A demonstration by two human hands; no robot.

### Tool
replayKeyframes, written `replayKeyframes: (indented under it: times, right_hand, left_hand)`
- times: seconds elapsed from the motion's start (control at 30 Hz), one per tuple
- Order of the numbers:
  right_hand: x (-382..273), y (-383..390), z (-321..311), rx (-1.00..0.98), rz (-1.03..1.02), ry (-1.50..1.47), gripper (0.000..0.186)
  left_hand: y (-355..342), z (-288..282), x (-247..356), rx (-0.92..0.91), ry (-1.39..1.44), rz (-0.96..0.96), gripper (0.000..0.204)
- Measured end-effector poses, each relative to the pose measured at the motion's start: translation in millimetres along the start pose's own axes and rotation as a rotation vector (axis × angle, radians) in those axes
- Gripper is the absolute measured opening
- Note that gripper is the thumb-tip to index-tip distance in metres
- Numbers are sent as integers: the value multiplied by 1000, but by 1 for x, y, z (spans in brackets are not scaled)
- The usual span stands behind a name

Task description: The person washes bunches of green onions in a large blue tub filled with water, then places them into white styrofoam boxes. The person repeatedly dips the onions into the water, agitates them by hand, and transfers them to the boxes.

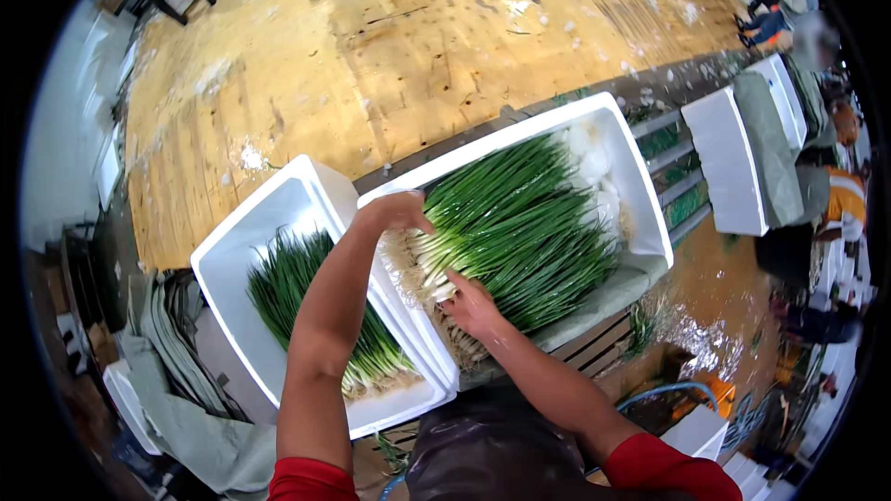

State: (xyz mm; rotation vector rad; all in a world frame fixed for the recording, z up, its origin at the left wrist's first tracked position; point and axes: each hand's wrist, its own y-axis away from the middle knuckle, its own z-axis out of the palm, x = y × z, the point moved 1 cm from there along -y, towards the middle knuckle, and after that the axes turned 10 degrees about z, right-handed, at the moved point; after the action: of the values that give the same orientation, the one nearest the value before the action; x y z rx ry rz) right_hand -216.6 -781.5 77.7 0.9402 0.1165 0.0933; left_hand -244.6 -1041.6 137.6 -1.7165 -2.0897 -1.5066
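Note:
A white foam box (506, 130) in front of me holds a thick layer of green onions (520, 232), their leaves to the right and white, rooted ends to the left. My left hand (401, 211) is bent over the far side of the white ends, its fingers partly hidden. My right hand (473, 306) grips the near side of the same ends, thumb and fingertips against the stalks. The onions between the hands lie flat in the box.
Another white foam box (255, 195) with green onions stands against the left side. Clear ice bags (594, 167) fill the first box's right end. Grey-green sheets (176, 353) lie at left. Metal rails (668, 153) and an upright foam box (729, 162) are at right; people stand farther off.

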Motion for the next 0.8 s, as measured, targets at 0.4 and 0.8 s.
replayKeyframes:
  times: [0.4,0.8]
  right_hand:
    - [-154,61,59,222,-1323,2063,52]
    - [-160,-40,4,371,-1187,2176,55]
  left_hand:
    - [33,123,99,1154,-194,-381,75]
    - [-32,151,53,1209,-121,-407,81]
